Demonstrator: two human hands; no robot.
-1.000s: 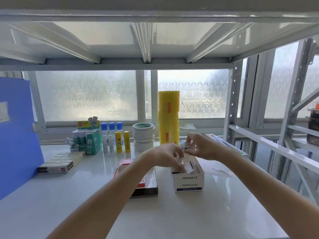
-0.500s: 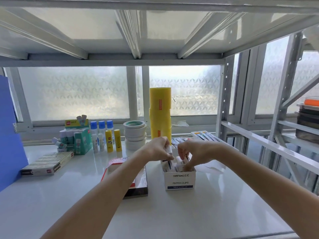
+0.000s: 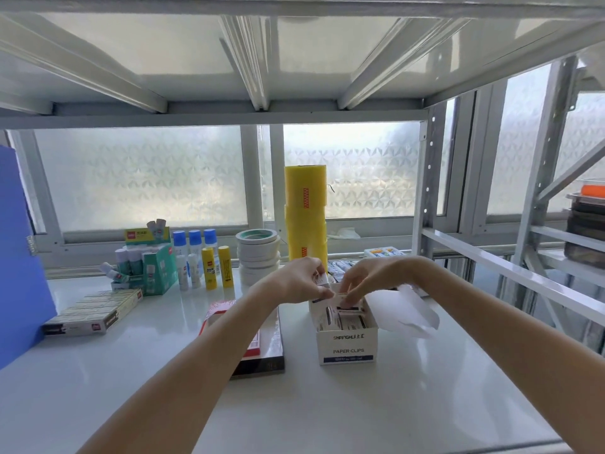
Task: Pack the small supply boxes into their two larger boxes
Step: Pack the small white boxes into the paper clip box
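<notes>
Both hands back down at the paper clip box, slotting another small box in.

Half a second ago the right hand was already dipping in; now its fingertips pinch a small box at the rim of the paper clip box, while the left hand, just beside it, grips another small box. Under the hands the carton already holds a row of small boxes, so it looks mostly packed. The red-edged box left of the left hand is hard to see into.
</notes>
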